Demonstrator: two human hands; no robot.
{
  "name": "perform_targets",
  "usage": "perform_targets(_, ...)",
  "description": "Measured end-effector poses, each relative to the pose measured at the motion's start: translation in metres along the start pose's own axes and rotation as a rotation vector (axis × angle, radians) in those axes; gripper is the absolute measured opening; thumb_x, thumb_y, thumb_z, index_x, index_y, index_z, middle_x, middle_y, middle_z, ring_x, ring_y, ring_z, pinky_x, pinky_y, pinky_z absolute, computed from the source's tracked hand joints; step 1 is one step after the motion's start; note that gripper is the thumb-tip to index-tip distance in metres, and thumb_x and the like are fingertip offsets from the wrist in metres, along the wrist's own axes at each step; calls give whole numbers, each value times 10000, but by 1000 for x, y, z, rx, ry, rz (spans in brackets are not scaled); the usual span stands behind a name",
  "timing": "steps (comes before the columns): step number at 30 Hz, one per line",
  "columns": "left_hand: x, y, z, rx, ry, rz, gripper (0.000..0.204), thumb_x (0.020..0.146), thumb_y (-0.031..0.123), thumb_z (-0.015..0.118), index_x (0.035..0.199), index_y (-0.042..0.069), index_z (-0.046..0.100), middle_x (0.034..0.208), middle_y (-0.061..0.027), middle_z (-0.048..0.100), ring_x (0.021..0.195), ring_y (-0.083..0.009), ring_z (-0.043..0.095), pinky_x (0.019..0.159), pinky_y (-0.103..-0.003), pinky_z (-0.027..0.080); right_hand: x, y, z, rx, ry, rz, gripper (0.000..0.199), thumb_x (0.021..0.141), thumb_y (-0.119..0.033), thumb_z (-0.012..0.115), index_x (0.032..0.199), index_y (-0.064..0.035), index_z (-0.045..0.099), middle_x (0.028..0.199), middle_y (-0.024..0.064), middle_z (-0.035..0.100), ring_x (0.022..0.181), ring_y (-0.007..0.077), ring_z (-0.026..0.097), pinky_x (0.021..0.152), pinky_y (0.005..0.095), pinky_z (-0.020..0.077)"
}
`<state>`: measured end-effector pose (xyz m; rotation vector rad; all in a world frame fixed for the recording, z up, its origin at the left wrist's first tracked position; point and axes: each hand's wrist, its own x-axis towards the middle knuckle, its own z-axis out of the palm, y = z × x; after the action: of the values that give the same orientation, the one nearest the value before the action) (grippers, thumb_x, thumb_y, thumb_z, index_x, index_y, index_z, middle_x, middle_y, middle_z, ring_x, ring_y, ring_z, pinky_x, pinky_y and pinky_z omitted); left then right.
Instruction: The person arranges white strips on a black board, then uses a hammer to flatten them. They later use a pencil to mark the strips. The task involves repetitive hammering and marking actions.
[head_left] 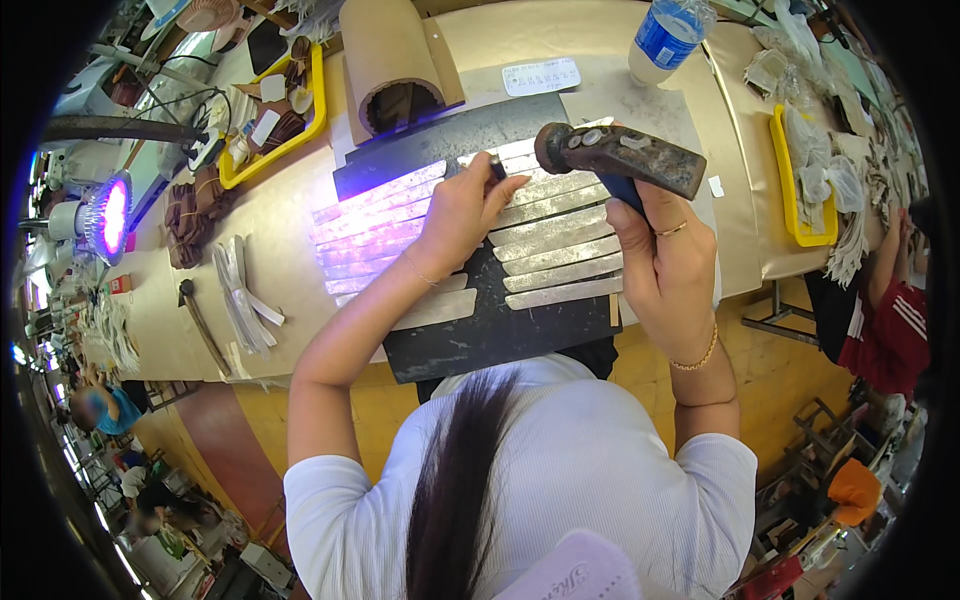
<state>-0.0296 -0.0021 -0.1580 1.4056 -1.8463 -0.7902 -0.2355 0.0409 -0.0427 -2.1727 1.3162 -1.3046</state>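
Observation:
My right hand (672, 262) is closed round the blue handle of a hammer (632, 155), whose dark worn metal head is raised above the strips. My left hand (462, 213) pinches a short dark punch (497, 168) between thumb and fingers, over the upper inner ends of the strips. Several flat silvery strips (560, 232) lie in a right column on a black board (440, 345). Another column of silvery strips (370, 222) is to the left, lit purple-white and partly covered by my left forearm. The punch's tip is hidden from view.
A lamp (108, 215) glows purple at the left. Behind the board stand a brown roll (392, 60), a written label (541, 77) and a water bottle (668, 40). Yellow trays (316, 95) flank the work. A second hammer (205, 330) lies left, near pale strips (245, 300).

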Motion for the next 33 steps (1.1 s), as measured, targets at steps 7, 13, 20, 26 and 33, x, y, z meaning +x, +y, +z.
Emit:
perform_targets(7, -5, 6, -3, -209, -7, -84, 329, 870, 278, 738, 853, -11, 582, 690, -148, 657, 605, -255, 654, 566, -333, 493, -8, 2, -1, 21, -24, 14, 390, 834, 25, 669, 1214, -39, 614, 1081, 136, 685, 646, 274, 633, 544, 325, 493)
perform_targets(13, -12, 11, -3, -132, -74, -102, 324, 853, 264, 753, 847, -16, 589, 692, -166, 646, 609, -282, 644, 567, -359, 486, -11, 0, -1, 29, -50, 57, 375, 837, 25, 668, 1203, -32, 614, 1019, 151, 681, 667, 293, 646, 549, 340, 496)
perform_targets(20, -13, 11, -1, -84, -107, -75, 322, 852, 262, 749, 844, -13, 582, 714, -181, 638, 602, -318, 620, 561, -378, 473, -12, 1, -1, 27, -44, 66, 357, 838, 20, 670, 1188, -29, 618, 963, 148, 675, 658, 295, 641, 550, 344, 494)
perform_targets(26, -15, 7, 0, 34, -125, -24, 268, 858, 251, 749, 950, 22, 644, 727, -128, 669, 586, -204, 620, 560, -316, 479, -12, 0, -1, 21, -45, 54, 347, 836, 25, 668, 1176, -24, 622, 972, 145, 675, 645, 284, 633, 552, 339, 492)
perform_targets(33, -15, 15, -3, 91, -116, 168, 238, 830, 224, 744, 853, 36, 601, 709, -153, 609, 664, -343, 620, 595, -411, 485, -7, -12, -8, 218, 26, 3, 427, 831, 17, 664, 1248, -54, 608, 1018, 108, 677, 653, 251, 640, 556, 326, 495)
